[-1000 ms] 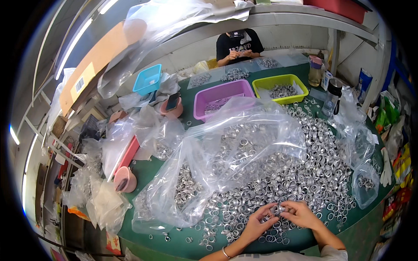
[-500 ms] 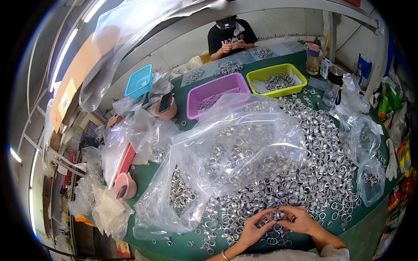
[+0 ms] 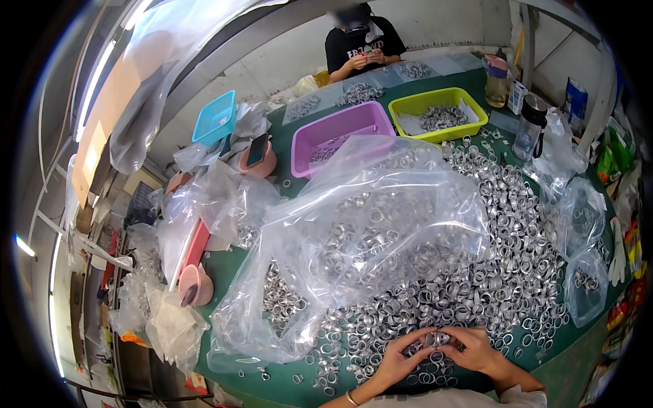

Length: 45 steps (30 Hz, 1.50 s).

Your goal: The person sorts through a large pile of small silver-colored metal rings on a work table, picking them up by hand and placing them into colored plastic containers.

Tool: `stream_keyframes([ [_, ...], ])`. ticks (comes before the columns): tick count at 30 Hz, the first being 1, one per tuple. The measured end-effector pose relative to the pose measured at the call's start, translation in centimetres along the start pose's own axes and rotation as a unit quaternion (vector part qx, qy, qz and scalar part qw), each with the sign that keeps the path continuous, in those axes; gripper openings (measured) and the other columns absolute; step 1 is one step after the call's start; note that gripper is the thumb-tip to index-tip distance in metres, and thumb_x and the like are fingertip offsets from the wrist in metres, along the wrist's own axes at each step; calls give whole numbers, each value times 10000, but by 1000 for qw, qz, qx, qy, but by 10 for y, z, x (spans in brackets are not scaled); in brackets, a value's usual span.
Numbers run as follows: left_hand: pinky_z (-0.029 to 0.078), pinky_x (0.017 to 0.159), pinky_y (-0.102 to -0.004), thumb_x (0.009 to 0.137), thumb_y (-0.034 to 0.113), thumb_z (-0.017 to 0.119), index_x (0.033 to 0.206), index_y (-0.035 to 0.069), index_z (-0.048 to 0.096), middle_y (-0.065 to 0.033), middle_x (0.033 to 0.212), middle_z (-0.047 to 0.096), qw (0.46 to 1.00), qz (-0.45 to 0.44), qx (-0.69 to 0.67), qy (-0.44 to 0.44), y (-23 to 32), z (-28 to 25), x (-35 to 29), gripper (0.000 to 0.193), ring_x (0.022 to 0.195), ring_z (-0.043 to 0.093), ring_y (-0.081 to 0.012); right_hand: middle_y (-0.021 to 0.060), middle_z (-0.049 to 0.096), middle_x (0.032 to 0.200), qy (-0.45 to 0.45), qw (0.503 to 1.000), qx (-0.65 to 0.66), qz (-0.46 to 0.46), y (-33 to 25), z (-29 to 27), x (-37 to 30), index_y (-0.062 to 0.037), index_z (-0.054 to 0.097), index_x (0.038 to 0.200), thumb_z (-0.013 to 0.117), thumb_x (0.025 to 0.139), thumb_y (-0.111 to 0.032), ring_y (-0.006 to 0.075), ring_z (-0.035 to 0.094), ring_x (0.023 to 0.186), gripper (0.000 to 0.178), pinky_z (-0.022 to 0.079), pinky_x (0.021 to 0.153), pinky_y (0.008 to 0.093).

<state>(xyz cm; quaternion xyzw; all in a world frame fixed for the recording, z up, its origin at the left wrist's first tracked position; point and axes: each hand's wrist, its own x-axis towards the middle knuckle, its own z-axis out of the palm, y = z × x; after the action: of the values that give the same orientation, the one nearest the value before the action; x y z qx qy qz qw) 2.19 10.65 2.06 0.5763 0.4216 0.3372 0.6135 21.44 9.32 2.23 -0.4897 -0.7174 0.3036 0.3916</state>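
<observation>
At the near edge of the table, my left hand [image 3: 401, 357] and my right hand [image 3: 471, 348] meet over the pile. Between their fingertips they pinch a few silver metal rings [image 3: 437, 338], held close together. How many rings are in the fingers is hard to make out. A broad heap of loose metal rings [image 3: 503, 265] spreads beyond and to both sides of my hands. Over its left and middle part lies a large clear plastic bag [image 3: 286, 234], with rings showing through it.
Behind the heap stand a purple bin [image 3: 299, 151] and a yellow-green bin [image 3: 435, 135], both with rings. Two bottles [image 3: 530, 126] [image 3: 496, 85] are at the right. Pink cups [image 3: 197, 289], a blue basket [image 3: 214, 117] and plastic bags line the left. A co-worker [image 3: 364, 44] sits across.
The view has shifted slightly. My hands stay together in nearly the same place, still pinching the rings, with small finger movements. Across the table, the co-worker's hands have moved a little.
</observation>
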Motion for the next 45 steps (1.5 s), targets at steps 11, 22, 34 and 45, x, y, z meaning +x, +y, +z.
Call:
stream_keyframes([
  [11, 442, 697, -227, 769, 33, 674, 1162, 35, 587, -20, 759, 588, 999, 20, 45, 7, 1, 1, 4, 403, 710, 526, -78, 78, 657, 715, 24, 997, -53, -54, 8, 3, 0, -29, 626, 950, 721, 727, -198, 198, 622, 504, 296, 472, 442, 296],
  [22, 408, 618, -187, 779, 28, 667, 1170, 40, 581, 13, 744, 548, 999, 19, 32, 13, 2, 3, 4, 400, 668, 490, -43, 57, 599, 578, 12, 1000, -11, -14, 3, -1, 2, -20, 643, 957, 735, 699, -135, 170, 590, 463, 296, 460, 443, 269],
  [34, 419, 672, -185, 786, 24, 663, 1181, 44, 576, 19, 774, 555, 999, 7, 29, 13, -2, 3, 3, 405, 710, 507, -42, 36, 584, 553, 23, 999, -9, -25, 6, 0, 2, -29, 646, 962, 739, 715, -179, 143, 572, 434, 303, 454, 422, 255],
  [45, 415, 708, -191, 775, 24, 668, 1171, 40, 581, 13, 746, 570, 999, -19, 27, 14, 4, 3, 3, 405, 719, 504, -50, 43, 605, 586, 14, 1000, -7, -18, 5, -2, 3, -31, 649, 960, 734, 723, -179, 143, 587, 456, 292, 466, 433, 260],
])
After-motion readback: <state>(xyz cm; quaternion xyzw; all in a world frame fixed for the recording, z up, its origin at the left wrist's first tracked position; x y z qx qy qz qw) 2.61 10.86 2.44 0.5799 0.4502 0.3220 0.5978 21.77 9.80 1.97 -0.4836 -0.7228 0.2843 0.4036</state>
